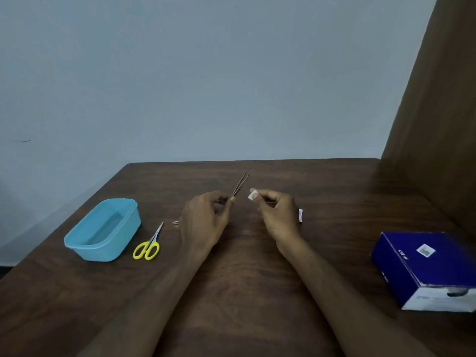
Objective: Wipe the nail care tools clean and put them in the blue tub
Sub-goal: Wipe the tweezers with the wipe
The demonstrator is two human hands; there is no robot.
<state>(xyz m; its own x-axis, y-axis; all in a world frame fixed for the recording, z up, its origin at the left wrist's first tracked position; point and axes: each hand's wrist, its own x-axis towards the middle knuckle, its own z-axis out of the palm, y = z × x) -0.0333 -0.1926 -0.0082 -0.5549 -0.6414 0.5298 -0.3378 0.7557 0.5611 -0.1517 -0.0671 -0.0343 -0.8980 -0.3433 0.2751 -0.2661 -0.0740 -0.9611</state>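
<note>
My left hand [206,217] pinches thin metal tweezers [240,184] by their lower end, tips pointing up and away over the table. A short gap to the right, my right hand [275,215] pinches a small white wipe pad [253,195] between thumb and fingers, apart from the tweezers. The blue tub [77,243] stands at the left of the table, with no tools visible inside. Small scissors with yellow handles [149,244] lie just right of the tub. A bit of another metal tool [175,223] peeks out from behind my left hand.
A white wrapper or sachet [300,215] lies behind my right hand. A dark blue cardboard box [425,269] sits at the right near the table edge. The dark wooden table [244,292] meets a grey wall at the back and a brown panel at the right.
</note>
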